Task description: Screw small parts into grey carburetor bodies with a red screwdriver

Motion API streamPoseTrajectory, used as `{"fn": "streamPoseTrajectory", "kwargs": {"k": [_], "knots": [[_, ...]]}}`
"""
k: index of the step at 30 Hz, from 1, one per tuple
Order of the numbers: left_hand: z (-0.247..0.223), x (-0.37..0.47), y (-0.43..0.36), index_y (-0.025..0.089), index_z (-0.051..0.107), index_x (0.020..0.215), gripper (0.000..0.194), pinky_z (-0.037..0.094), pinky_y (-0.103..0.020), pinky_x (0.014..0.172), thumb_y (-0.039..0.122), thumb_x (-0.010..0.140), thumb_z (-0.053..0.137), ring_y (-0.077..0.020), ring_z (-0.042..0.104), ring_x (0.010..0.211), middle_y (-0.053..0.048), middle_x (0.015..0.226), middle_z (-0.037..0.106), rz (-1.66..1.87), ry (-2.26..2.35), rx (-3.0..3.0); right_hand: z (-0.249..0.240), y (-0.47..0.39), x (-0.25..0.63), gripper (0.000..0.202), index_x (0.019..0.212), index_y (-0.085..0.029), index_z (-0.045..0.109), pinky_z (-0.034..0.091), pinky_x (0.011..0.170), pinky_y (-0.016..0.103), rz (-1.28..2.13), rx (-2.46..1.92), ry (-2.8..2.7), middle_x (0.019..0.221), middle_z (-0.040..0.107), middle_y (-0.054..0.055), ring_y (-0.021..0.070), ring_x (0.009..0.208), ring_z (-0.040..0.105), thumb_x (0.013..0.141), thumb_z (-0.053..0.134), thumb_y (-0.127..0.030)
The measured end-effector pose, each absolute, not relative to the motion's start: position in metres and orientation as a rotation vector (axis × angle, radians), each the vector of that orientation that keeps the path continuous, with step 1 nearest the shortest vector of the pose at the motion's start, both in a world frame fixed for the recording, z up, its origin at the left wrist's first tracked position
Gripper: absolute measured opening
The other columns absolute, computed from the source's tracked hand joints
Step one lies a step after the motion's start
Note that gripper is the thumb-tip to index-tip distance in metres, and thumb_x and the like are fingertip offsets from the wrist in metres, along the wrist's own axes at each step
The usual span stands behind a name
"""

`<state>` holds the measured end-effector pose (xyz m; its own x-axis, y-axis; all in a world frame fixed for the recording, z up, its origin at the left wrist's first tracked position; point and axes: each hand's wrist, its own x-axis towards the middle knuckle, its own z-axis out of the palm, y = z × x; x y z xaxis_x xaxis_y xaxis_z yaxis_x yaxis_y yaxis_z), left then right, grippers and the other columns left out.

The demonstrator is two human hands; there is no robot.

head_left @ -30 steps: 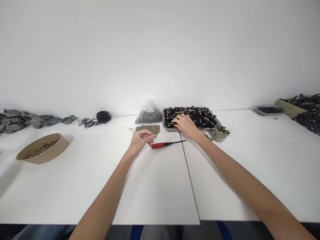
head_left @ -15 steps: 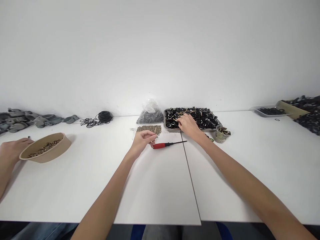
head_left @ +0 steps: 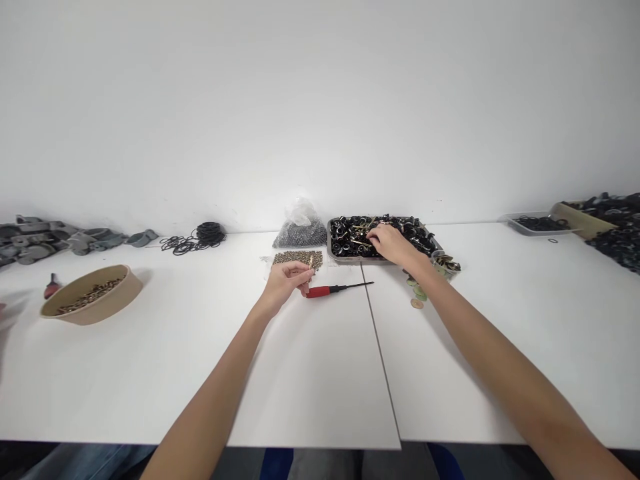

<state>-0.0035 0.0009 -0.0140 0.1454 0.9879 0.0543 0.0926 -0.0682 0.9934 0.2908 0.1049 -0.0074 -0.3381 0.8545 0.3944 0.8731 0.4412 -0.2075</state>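
Screwdriver (head_left: pixel 320 291) before tray (head_left: pixel 345 259); cup (head_left: pixel 454 271) alongside

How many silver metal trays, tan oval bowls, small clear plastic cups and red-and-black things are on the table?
Silver metal tray: 1
Tan oval bowl: 1
Small clear plastic cup: 1
Red-and-black things: 2, a screwdriver and a smaller-looking one by the bowl
Total: 5

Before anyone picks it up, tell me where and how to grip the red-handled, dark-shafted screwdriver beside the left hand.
I'd grip the screwdriver by its thick red handle, from above and the near side: it lies flat, thin dark shaft pointing right, and the left hand crowds the handle's left end.
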Motion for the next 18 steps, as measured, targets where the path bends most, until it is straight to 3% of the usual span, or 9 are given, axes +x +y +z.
{"fn": "streamPoseTrajectory", "kwargs": {"k": [4,9,14,18], "knots": [[-0.015,-0.003,0.001,0.012,0.067,0.078,0.034,0.052,-0.029,0.054,0.042,0.069,0.081,-0.0129,0.059,0.047,-0.001,0.055,0.063,1.099,1.14,1.4,-0.004,0.109,0.304,0.026,0.103,-0.015,0.075,0.05,0.087,0.035,0.083,-1.422,-2.284,0.101,0.071,0.01,0.0215,0.091,0.065,0.081,0.064,-0.006],[-0.016,-0.003,0.002,0.012,0.068,0.081,0.035,0.05,-0.03,0.054,0.044,0.071,0.079,-0.0135,0.058,0.045,-0.001,0.052,0.063,1.104,1.183,1.427,0.006,0.107,0.307,0.022,0.101,-0.013,0.074,0.051,0.086,0.038,0.116,-1.342,-2.167,0.096,0.068,0.01,0.021,0.086,0.063,0.081,0.065,-0.01],[-0.016,-0.001,0.0,0.012,0.071,0.091,0.031,0.053,-0.031,0.071,0.039,0.077,0.074,-0.0119,0.058,0.051,0.0,0.048,0.061,1.181,1.274,1.497,0.013,0.091,0.28,0.023,0.101,-0.015,0.073,0.054,0.083,0.031,0.302,-1.127,-2.174,0.098,0.068,0.008,0.0166,0.085,0.065,0.08,0.066,-0.013],[-0.017,-0.001,0.0,0.013,0.073,0.089,0.028,0.05,-0.029,0.062,0.039,0.078,0.072,-0.011,0.055,0.052,-0.001,0.061,0.061,1.223,1.327,1.595,0.009,0.07,0.241,0.022,0.093,-0.017,0.075,0.053,0.075,0.025,0.479,-0.953,-2.286,0.092,0.068,0.004,0.0133,0.078,0.064,0.075,0.066,-0.008]]}}
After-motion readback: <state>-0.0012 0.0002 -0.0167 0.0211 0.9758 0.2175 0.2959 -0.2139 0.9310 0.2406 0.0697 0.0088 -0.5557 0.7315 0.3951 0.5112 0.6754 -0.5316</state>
